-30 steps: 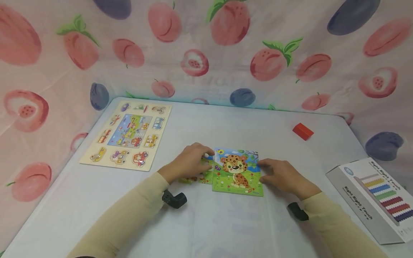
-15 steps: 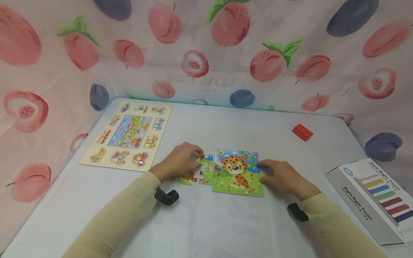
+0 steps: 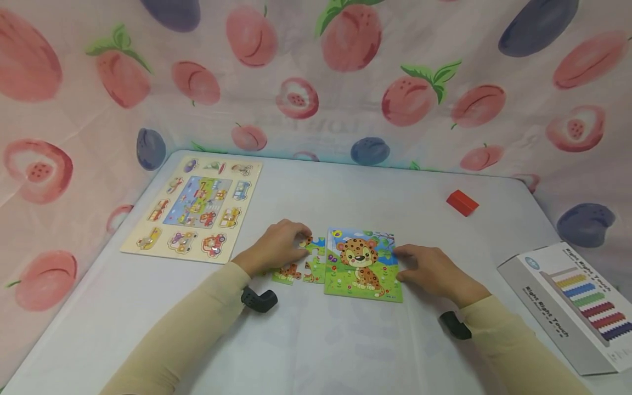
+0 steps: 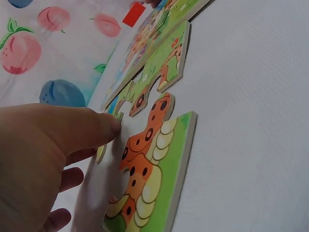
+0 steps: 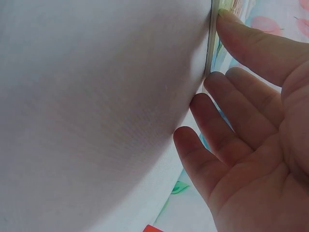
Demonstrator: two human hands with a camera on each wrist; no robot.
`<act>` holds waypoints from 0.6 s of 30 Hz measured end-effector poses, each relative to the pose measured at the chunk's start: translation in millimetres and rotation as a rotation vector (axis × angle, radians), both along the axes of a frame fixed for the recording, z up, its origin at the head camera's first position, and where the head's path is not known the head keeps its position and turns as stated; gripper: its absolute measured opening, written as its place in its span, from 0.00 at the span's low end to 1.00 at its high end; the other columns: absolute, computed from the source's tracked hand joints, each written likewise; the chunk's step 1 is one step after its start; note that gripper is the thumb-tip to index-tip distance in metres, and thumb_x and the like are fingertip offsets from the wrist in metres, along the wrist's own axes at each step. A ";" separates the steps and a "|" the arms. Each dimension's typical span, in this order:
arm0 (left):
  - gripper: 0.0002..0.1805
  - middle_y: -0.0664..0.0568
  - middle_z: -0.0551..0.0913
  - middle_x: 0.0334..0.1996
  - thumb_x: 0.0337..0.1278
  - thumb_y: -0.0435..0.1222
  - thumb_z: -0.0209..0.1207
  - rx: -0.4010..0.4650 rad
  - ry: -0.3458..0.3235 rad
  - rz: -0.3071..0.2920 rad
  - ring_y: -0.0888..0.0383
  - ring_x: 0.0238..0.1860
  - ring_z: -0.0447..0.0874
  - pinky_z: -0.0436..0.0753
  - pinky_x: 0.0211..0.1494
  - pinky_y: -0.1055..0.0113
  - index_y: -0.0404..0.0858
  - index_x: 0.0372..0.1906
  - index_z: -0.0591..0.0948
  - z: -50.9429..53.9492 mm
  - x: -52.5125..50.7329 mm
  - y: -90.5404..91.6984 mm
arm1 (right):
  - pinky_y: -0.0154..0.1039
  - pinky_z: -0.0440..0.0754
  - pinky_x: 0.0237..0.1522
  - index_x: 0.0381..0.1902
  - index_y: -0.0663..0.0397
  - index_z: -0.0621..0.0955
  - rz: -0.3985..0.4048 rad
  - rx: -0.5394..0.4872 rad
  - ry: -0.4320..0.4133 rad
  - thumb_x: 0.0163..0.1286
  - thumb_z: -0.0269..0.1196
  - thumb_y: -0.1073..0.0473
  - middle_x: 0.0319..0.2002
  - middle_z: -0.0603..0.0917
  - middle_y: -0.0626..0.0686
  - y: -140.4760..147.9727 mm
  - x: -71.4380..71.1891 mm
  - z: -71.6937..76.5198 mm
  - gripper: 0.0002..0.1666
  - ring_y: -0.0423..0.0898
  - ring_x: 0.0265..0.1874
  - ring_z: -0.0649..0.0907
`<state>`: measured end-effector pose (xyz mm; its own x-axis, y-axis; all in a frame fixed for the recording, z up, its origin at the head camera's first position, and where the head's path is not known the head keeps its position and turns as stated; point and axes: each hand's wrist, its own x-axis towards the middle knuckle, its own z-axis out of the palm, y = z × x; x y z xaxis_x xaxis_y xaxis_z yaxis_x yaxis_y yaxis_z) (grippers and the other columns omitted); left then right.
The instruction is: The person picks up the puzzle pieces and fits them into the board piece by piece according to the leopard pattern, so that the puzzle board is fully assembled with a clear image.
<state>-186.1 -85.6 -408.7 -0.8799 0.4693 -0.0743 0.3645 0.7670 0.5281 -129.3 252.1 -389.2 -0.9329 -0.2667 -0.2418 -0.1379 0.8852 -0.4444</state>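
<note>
A square leopard picture board (image 3: 363, 266) lies flat on the table. Along its left edge runs a joined strip of puzzle pieces (image 3: 316, 269), with a separate leopard-body section (image 3: 287, 272) left of it. My left hand (image 3: 274, 249) is over these pieces; in the left wrist view this hand (image 4: 48, 140) pinches a small piece (image 4: 101, 153), mostly hidden by the thumb, beside the body section (image 4: 145, 179). With thumb and fingertip, my right hand (image 3: 434, 271) touches the board's right edge; the right wrist view shows that hand (image 5: 251, 125) with its fingers loosely extended.
A wooden vehicle puzzle board (image 3: 130, 233) lies at the left back of the table. Toward the right back is a red block (image 3: 462, 203). A white and grey box (image 3: 543, 312) with coloured strips stands at the right edge. Fruit-patterned cloth (image 3: 336, 123) hangs behind.
My left hand has moved left, away from the board's edge, uncovering more of the strip and the body section. The right hand has stayed at the board's right edge.
</note>
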 end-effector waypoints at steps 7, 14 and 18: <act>0.22 0.51 0.83 0.52 0.58 0.40 0.69 -0.014 0.036 -0.011 0.51 0.58 0.76 0.72 0.64 0.54 0.39 0.57 0.82 -0.6 -1.3 0.2 | 0.65 0.68 0.63 0.66 0.59 0.76 -0.001 0.010 -0.004 0.63 0.72 0.57 0.65 0.74 0.64 -0.8 0.2 0.4 0.35 0.65 0.66 0.70; 0.21 0.51 0.84 0.50 0.58 0.42 0.69 -0.028 0.057 -0.010 0.51 0.57 0.77 0.71 0.64 0.53 0.39 0.55 0.83 -0.1 -1.1 1.4 | 0.64 0.68 0.63 0.66 0.60 0.76 0.001 0.012 0.002 0.63 0.72 0.57 0.65 0.75 0.64 -0.4 0.0 -0.2 0.35 0.65 0.66 0.70; 0.21 0.51 0.84 0.49 0.57 0.42 0.69 -0.037 0.068 -0.009 0.51 0.55 0.77 0.71 0.63 0.53 0.39 0.54 0.84 0.1 -0.8 1.7 | 0.64 0.68 0.63 0.66 0.60 0.76 0.003 0.005 0.005 0.63 0.72 0.58 0.65 0.75 0.63 -0.3 -0.1 -0.6 0.35 0.65 0.66 0.70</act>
